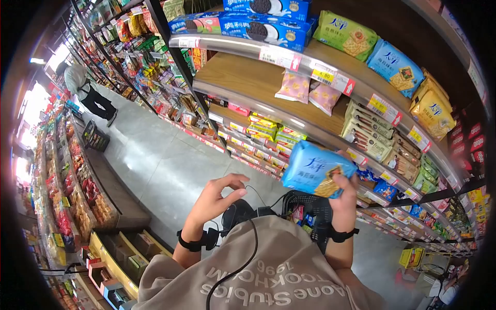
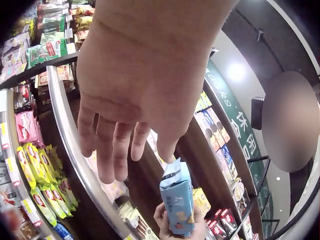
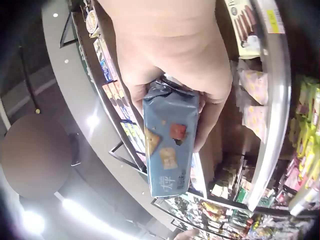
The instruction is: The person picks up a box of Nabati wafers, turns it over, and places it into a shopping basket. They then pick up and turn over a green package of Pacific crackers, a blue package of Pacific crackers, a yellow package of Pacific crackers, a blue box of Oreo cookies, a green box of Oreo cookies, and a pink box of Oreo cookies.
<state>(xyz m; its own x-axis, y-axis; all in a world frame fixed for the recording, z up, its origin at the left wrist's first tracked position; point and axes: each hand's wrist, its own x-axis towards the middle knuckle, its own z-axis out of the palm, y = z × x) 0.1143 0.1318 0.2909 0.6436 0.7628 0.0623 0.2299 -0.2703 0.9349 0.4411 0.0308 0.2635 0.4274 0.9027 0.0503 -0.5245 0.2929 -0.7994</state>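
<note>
My right hand [image 1: 345, 199] grips a blue pack of crackers [image 1: 310, 168] by one end and holds it up in front of the shelves. In the right wrist view the pack [image 3: 170, 150] shows pictures of crackers, with fingers and thumb along its sides. To the left, my left hand [image 1: 216, 199] is raised with nothing in it, its fingers loosely extended. The left wrist view has that hand [image 2: 135, 95] hanging above the cracker pack [image 2: 177, 200], apart from it. A similar blue cracker pack [image 1: 395, 67] lies on the upper shelf between green [image 1: 345, 35] and yellow [image 1: 434, 106] packs.
A black shopping basket [image 1: 315, 206] with several small packs inside is below the right hand. Snack shelves [image 1: 232, 77] curve along the right. Low display bins [image 1: 121, 253] stand at the left. A person [image 1: 82, 88] stands farther down the tiled aisle [image 1: 175, 155].
</note>
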